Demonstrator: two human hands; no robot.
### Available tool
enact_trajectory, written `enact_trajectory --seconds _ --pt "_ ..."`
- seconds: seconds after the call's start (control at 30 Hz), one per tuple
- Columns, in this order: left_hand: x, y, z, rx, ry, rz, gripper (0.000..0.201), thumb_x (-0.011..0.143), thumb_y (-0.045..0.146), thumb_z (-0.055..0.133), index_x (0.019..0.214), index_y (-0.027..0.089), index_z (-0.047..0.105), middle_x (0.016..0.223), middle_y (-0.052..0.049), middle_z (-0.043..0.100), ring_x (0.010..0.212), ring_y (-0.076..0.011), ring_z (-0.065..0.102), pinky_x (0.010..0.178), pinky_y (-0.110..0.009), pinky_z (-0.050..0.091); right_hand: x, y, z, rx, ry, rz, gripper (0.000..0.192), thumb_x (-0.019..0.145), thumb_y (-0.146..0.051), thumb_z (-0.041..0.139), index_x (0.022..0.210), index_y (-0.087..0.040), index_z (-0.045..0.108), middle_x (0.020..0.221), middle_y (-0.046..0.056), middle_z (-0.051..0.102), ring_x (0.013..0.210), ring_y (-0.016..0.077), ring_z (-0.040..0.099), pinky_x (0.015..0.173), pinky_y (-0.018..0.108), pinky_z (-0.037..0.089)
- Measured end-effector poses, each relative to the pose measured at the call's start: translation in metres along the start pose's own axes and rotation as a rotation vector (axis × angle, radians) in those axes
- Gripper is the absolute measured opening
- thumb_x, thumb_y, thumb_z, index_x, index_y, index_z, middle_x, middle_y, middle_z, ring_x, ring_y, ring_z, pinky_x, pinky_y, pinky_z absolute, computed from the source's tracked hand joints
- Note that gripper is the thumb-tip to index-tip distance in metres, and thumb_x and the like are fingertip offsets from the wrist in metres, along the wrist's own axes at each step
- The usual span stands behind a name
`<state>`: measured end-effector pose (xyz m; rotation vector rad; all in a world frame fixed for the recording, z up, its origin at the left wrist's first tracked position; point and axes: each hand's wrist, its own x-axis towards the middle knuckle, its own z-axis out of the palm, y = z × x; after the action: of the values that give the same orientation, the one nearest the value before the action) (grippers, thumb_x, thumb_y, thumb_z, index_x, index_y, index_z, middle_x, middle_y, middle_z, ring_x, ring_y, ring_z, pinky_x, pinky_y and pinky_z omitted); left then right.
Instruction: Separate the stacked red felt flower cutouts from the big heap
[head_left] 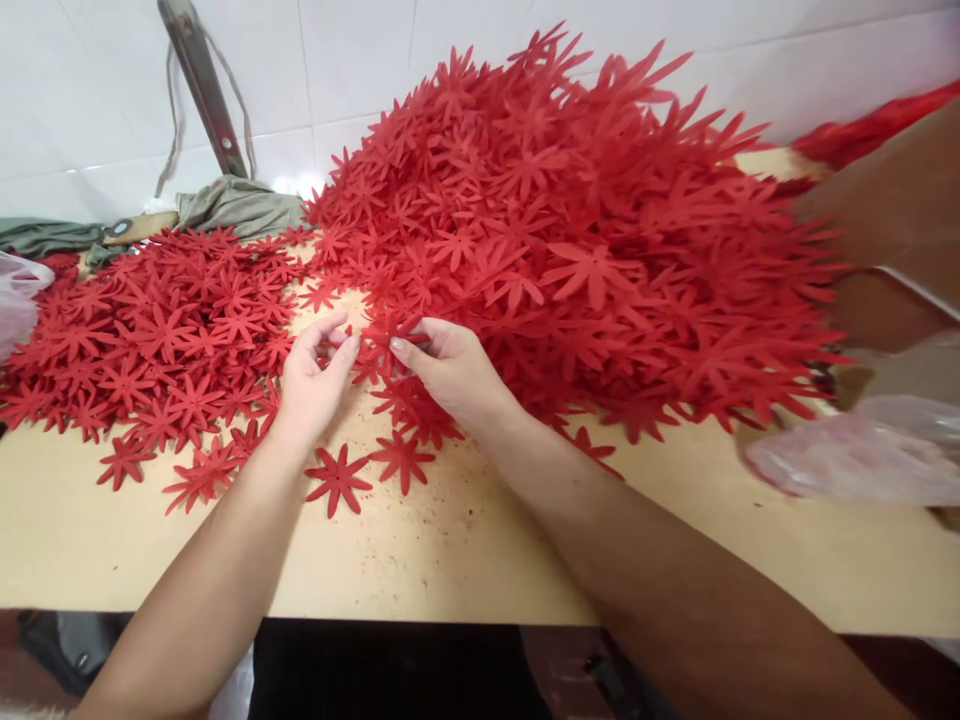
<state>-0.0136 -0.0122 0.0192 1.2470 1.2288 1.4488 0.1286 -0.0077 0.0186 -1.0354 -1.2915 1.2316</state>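
– White tiled wall [360, 60] at back, pale tabletop [465, 540] in front. What's hidden?
– Lower end of the metal bar [202, 90] is lost behind a grey-green cloth [240, 205]. Much tabletop is covered by the large red heap [562, 220]. Brown cardboard [892, 200] is cut off at right; whether it's a box can't be told.
– Containers?
– 1 clear plastic bag [862, 450] at right, pinkish inside, contents not identifiable. Another pale bag [19, 300] is cropped at the left edge, contents unclear.
– Grip?
– 1 red flower piece [381, 335] is pinched between thumb and finger of the right hand [454, 365], between the large red heap and the small red heap [165, 330]. Left hand [311, 375] is held just beside it, fingers curled; whether anything is gripped there can't be told.
– Strays?
– 2 loose pieces [339, 480] are seen flat on the tabletop, nearer the front edge than the hands.
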Motion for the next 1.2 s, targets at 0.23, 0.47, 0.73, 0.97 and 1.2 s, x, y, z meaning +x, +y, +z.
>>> enact_trajectory --seconds 0.23,0.47,0.73,0.97,1.2 --pt "-0.007 -0.002 0.002 -0.021 -0.119 0.010 0.023 0.073 0.028 0.066 0.095 0.019 0.068 0.096 -0.004 0.063 0.089 -0.0120 0.056 0.084 -0.022 0.043 -0.003 -0.005 0.001 -0.164 0.005 -0.046 0.017 0.074 -0.032 0.060 0.066 -0.018 0.054 0.061 -0.001 0.057 0.057 0.0105 0.049 0.057 0.026 0.042" --pt "-0.011 0.001 0.005 -0.113 -0.213 -0.056 0.019 0.072 0.033 0.068 0.083 0.017 0.067 0.081 0.000 0.065 0.075 -0.0090 0.057 0.074 -0.020 0.045 -0.005 0.000 0.004 -0.271 0.005 -0.072 0.029 0.074 -0.041 0.060 0.060 -0.018 0.049 0.056 -0.002 0.052 0.053 0.0085 0.044 0.053 0.025 0.037" --pt "-0.010 0.006 0.006 -0.262 -0.126 -0.305 0.016 0.068 0.030 0.069 0.072 0.016 0.061 0.066 0.003 0.060 0.057 -0.0066 0.053 0.053 -0.018 0.044 -0.005 -0.001 0.003 0.005 -0.236 -0.020 0.021 0.070 -0.034 0.066 0.081 -0.019 0.056 0.082 0.001 0.066 0.078 0.0135 0.061 0.077 0.030 0.050" --pt "-0.007 0.005 0.004 -0.306 -0.007 -0.343 0.011 0.071 0.025 0.065 0.068 0.016 0.060 0.061 0.004 0.059 0.053 -0.0054 0.052 0.052 -0.016 0.044 -0.004 -0.002 -0.003 0.006 -0.297 0.015 0.023 0.071 -0.039 0.065 0.080 -0.020 0.057 0.074 0.001 0.065 0.072 0.0137 0.061 0.072 0.030 0.050" --pt "-0.001 0.008 0.000 -0.364 0.131 -0.384 0.012 0.080 0.025 0.055 0.072 0.017 0.051 0.059 0.003 0.061 0.049 -0.0068 0.054 0.052 -0.018 0.044 -0.005 -0.004 -0.004 0.076 -0.228 0.021 0.034 0.064 -0.048 0.070 0.067 -0.020 0.051 0.064 -0.003 0.056 0.060 0.0087 0.052 0.062 0.025 0.048"
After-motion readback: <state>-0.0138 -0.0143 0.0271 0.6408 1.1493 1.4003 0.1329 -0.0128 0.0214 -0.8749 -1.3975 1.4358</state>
